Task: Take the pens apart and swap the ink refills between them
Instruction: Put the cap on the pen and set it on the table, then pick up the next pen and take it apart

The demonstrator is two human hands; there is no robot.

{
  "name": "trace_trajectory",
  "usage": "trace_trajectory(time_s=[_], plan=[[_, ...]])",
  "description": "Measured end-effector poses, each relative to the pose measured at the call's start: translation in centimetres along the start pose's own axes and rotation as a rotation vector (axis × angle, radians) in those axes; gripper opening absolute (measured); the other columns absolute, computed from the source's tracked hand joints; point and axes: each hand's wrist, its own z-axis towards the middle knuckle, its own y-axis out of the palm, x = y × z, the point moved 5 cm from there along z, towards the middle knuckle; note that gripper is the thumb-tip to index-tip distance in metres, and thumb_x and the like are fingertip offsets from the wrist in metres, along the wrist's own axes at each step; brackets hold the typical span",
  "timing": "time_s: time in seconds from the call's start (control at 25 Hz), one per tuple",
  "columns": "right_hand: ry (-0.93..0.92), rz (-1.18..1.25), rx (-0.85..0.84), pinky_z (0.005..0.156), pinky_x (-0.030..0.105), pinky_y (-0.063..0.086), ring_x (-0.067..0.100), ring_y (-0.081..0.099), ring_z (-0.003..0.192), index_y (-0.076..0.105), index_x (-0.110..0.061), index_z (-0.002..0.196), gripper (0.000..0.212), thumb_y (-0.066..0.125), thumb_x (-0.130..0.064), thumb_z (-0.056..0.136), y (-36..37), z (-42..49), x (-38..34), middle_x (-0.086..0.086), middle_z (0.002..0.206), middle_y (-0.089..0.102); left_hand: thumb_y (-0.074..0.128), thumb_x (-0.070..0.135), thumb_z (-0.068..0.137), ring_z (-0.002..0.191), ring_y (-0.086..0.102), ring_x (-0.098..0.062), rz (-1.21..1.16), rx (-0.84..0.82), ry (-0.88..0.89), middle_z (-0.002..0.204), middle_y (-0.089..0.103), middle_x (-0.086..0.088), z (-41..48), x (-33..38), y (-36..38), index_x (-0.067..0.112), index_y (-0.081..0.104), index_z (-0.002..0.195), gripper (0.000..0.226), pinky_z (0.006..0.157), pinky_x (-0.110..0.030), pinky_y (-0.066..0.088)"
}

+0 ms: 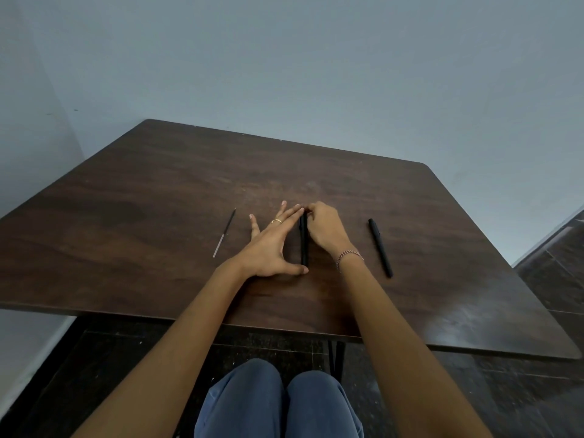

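Observation:
A black pen point(304, 241) lies on the dark wooden table point(158, 191), pointing away from me. My left hand point(271, 245) lies flat beside it with straight, spread fingers; its thumb touches the pen's near end and its forefinger the far end. My right hand point(325, 227) has its fingers curled over the pen's far end and pinches it. A second black pen point(380, 247) lies to the right, apart from both hands. A thin ink refill point(224, 233) with a clear tube and dark tip lies to the left.
The table's near edge runs just past my forearms, with my knees in blue trousers point(278, 403) below it. A grey-blue wall stands behind the table. Dark tiled floor shows on the right.

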Motion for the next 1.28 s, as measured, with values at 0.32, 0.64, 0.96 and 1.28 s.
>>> trace_trajectory(time_s=[0.32,0.64,0.96,1.28], plan=[[0.037,0.255,0.157,0.102,0.022,0.034,0.02,0.049,0.124,0.048,-0.011,0.136,0.048,0.061,-0.007,0.089,-1.0,-0.9,-0.5,0.008,0.135,0.05,0.082,0.037,0.064,0.137,-0.032,-0.009,-0.027,0.172,-0.004,0.155,-0.021,0.009,-0.5,0.0,-1.0,0.027,-0.006,0.15,0.123,0.103,-0.057,-0.023],[0.163,1.107,0.465,0.091,0.036,0.054,0.017,0.071,0.083,0.057,-0.014,0.123,0.043,0.071,-0.009,0.083,-0.1,-4.3,-0.4,0.009,0.094,0.072,0.066,0.053,0.072,0.142,-0.002,-0.005,-0.69,0.201,-0.161,0.158,-0.003,0.01,-0.5,-1.4,-1.9,0.038,0.011,0.148,0.095,0.111,-0.028,0.009],[-0.029,1.233,0.303,0.072,0.023,0.056,0.012,0.07,0.073,0.058,-0.003,0.112,0.036,0.071,0.003,0.079,0.6,-4.6,-1.8,0.0,0.079,0.073,0.046,0.017,0.097,0.086,0.051,-0.027,-1.286,0.364,-0.203,0.098,0.062,-0.021,2.6,0.1,-0.8,0.001,0.066,0.102,0.026,0.076,-0.025,0.042],[0.016,1.255,0.063,0.065,0.025,0.058,0.021,0.07,0.068,0.054,-0.004,0.106,0.02,0.064,-0.011,0.089,2.8,-4.7,-2.1,0.011,0.075,0.071,0.039,0.027,0.1,0.04,0.051,-0.001,-1.461,0.328,-0.192,0.095,0.072,-0.009,2.2,-0.2,-1.4,0.009,0.063,0.102,0.03,0.028,-0.012,0.027]])
